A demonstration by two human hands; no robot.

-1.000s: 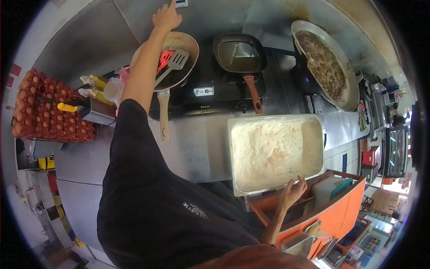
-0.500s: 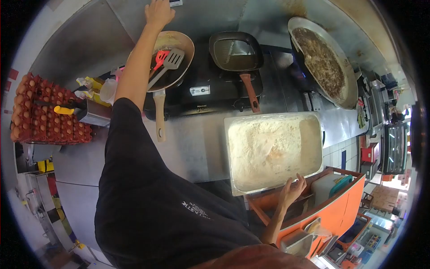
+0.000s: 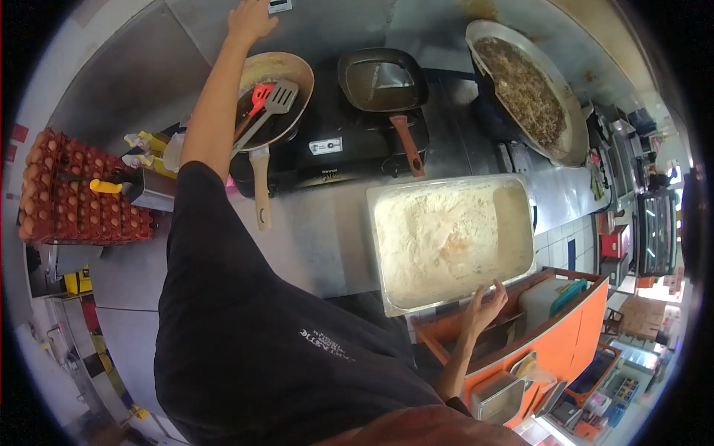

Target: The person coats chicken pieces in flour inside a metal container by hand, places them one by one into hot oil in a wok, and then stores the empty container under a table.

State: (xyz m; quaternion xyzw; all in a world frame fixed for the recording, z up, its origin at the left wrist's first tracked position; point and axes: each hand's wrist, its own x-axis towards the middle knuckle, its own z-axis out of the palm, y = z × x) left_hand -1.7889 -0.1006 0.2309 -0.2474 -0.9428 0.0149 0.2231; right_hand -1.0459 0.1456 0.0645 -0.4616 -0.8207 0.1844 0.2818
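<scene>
My left hand [image 3: 251, 21] reaches up to the metal wall beside a small white-edged device [image 3: 280, 6]. Its fingers look spread, though the frame's top edge cuts some off, and I see nothing in it. Below that arm is a frying pan [image 3: 297, 70] holding a grey slotted turner [image 3: 281, 98] and a red utensil [image 3: 261, 95]. My right hand [image 3: 485, 306] hangs open at the near right edge of a metal tray [image 3: 377, 245] of pale flour [image 3: 424, 230]. Its fingers are loosely bent and apart; whether they touch the rim, I cannot tell.
A square dark pan [image 3: 383, 82] sits on the black gas stove [image 3: 297, 160]. At the right stands a large wok [image 3: 576, 134] of dark oil with bits in it. Stacked egg trays [image 3: 82, 193] are at the left. Below the flour tray is an orange cabinet [image 3: 558, 334].
The whole view has shifted slightly left and up. Both hands keep nearly the same places against the wall and the flour tray.
</scene>
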